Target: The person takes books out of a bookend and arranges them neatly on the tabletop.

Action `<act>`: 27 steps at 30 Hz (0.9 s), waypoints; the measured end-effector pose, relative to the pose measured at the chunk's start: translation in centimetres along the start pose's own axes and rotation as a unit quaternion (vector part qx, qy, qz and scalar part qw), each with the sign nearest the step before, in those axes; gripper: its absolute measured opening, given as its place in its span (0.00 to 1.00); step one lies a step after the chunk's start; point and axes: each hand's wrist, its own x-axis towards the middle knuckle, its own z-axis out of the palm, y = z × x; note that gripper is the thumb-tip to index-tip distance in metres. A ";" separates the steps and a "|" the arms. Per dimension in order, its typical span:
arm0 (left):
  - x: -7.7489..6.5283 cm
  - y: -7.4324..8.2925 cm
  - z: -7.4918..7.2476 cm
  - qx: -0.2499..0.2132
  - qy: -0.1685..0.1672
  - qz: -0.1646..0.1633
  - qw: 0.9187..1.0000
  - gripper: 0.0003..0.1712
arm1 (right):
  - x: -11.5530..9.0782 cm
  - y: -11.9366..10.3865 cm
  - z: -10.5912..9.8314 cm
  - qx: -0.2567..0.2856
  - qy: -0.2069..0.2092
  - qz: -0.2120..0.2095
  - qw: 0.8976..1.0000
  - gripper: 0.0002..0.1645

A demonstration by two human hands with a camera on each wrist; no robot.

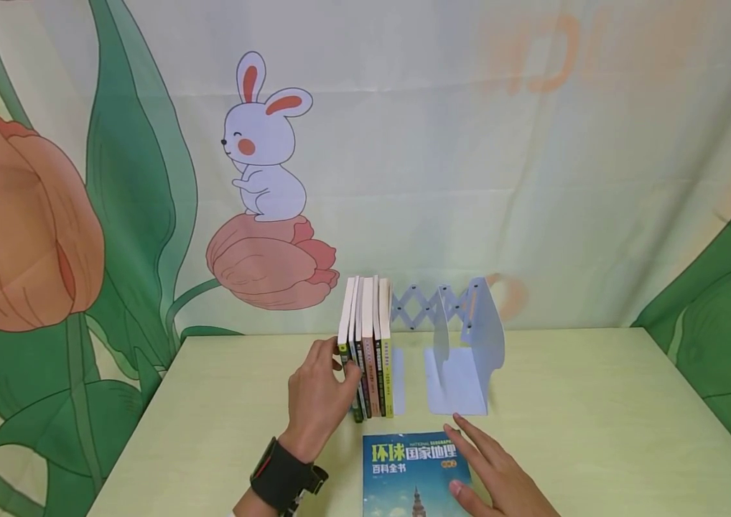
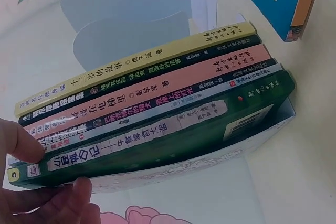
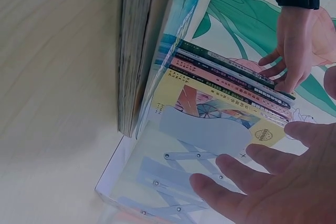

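Note:
Several slim books (image 1: 368, 373) stand upright side by side at the left end of a white metal expanding bookend rack (image 1: 459, 384). At the outer left of that row my left hand (image 1: 319, 395) pinches a green book (image 2: 157, 137) near the top of its spine, thumb on the spine side and fingers at its outer face. Below the rack a blue encyclopedia (image 1: 394, 470) lies flat, cover up. My right hand (image 1: 501, 477) is held with fingers spread over its right edge, overlapping the cover in the head view and holding nothing.
The rack's middle divider (image 1: 441, 323) and right end plate (image 1: 487, 330) stand to the right of the books, joined by crossed metal bars (image 1: 413, 307). Behind the pale table (image 1: 598, 431) hangs a printed backdrop (image 1: 404, 143) with a rabbit and tulips.

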 end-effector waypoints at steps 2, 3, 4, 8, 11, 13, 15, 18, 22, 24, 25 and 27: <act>0.0 0.0 0.0 0.002 0.002 0.003 1.000 0.21 | 0.0 -0.1 0.0 0.007 -0.008 0.007 1.000 0.37; 0.1 0.0 0.0 0.003 0.003 0.005 1.000 0.21 | 0.0 -0.2 -0.1 0.009 -0.012 0.009 1.000 0.36; 0.1 0.1 0.0 0.005 0.003 0.006 1.000 0.21 | 0.0 -0.2 -0.1 0.011 -0.014 0.011 1.000 0.36; 0.1 0.1 0.0 0.006 0.005 0.007 1.000 0.19 | 0.1 -0.5 -0.2 0.018 -0.026 0.020 0.999 0.35; 0.2 0.0 0.0 0.008 0.004 0.002 1.000 0.18 | 0.1 -0.6 -0.3 0.023 -0.035 0.032 0.999 0.35; 0.2 0.0 0.0 0.011 0.005 0.000 1.000 0.18 | 0.2 -0.7 -0.3 0.025 -0.043 0.040 0.998 0.35; 0.2 0.0 0.0 0.016 0.006 0.001 1.000 0.19 | 0.2 -0.7 -0.3 0.027 -0.048 0.046 0.997 0.35; 0.3 -0.1 0.1 0.024 0.008 0.006 1.000 0.20 | 0.3 -0.6 -0.1 0.028 -0.047 0.041 0.998 0.35; 0.4 -0.2 0.2 0.036 0.003 0.011 0.999 0.20 | 0.2 -0.4 0.3 0.002 -0.016 -0.005 1.000 0.37; 0.5 -0.3 0.2 0.040 -0.002 0.014 0.999 0.21 | 0.2 -0.4 0.5 -0.017 0.003 -0.031 0.999 0.38; 0.5 -0.3 0.2 0.040 -0.005 0.015 0.999 0.21 | 0.2 -0.4 0.5 -0.026 0.012 -0.043 0.999 0.39; 0.5 -0.3 0.2 0.044 -0.013 0.018 0.999 0.22 | 0.3 -0.5 0.6 -0.035 0.020 -0.053 0.998 0.41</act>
